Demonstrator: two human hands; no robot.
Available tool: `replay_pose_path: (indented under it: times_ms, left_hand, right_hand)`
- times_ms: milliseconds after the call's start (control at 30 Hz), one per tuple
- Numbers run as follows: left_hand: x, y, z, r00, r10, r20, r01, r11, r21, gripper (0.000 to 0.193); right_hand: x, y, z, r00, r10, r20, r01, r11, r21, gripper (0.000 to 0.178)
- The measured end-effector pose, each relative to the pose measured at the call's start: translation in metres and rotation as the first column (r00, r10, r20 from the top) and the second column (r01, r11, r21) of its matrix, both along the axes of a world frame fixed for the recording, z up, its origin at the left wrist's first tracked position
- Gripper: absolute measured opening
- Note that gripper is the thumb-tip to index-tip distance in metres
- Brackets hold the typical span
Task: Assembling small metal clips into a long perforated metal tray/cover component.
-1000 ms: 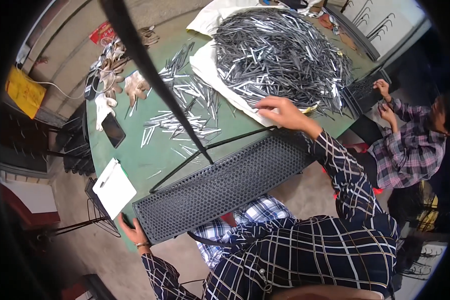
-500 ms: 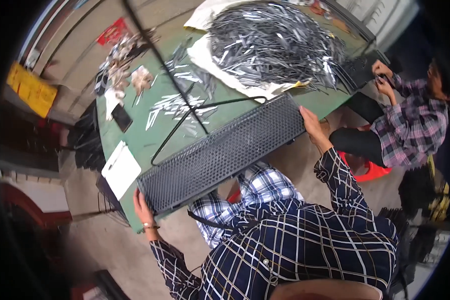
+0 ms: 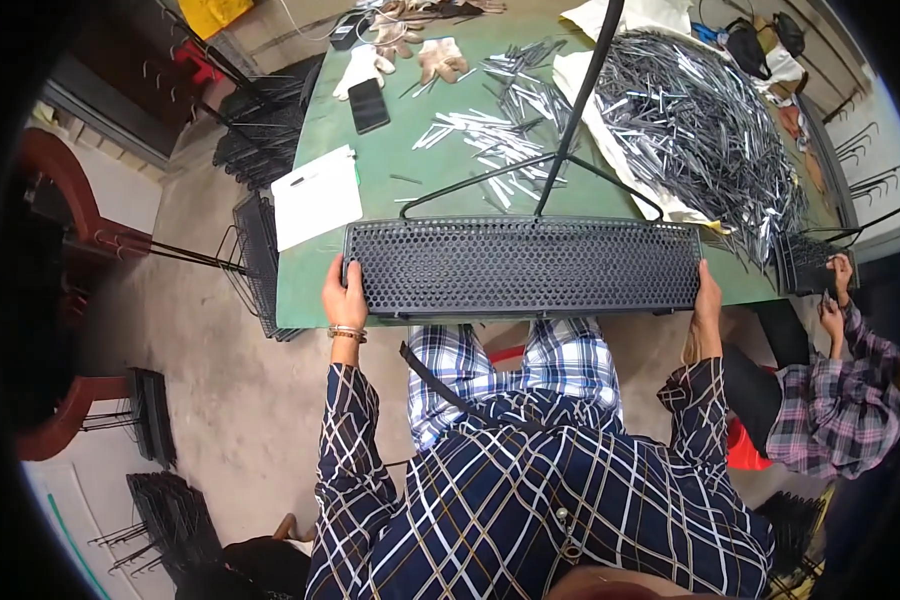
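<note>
My left hand (image 3: 345, 297) clasps nine-o'clock end of black perforated rack (image 3: 525, 265), thumb on face, fingers round edge. My right hand (image 3: 707, 300) touches three-o'clock end; cannot tell finger spread. Rack at my twelve o'clock, over green table's (image 3: 385, 165) near edge.

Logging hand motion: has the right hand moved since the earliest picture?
Yes: away from the white sack, toward the person; the right hand now holds the right end of the black perforated tray.

Two wearer's hands (image 3: 344, 300) (image 3: 708, 298), one rack (image 3: 525, 265) between, one phone (image 3: 368, 106).
</note>
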State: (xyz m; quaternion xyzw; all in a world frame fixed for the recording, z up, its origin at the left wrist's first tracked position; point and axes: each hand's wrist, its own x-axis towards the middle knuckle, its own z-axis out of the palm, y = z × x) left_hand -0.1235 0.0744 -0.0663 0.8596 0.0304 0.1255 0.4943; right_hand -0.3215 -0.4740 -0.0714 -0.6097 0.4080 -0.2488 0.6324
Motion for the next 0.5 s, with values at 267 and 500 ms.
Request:
replay_pose_path:
  times_ms: [267, 500]
  left_hand:
    - [0.024, 0.026, -0.014, 0.997, -0.053, -0.049, 0.056, 0.997, 0.053, 0.052]
    - [0.032, 0.027, -0.014, 0.989, -0.119, -0.089, 0.115, 0.992, -0.045, 0.052]
  right_hand:
    - [0.000, 0.007, -0.012, 0.997, -0.002, -0.073, -0.004, 0.997, -0.077, 0.047]
    - [-0.002, 0.021, 0.005, 0.994, -0.051, -0.101, 0.038, 0.990, -0.134, 0.047]
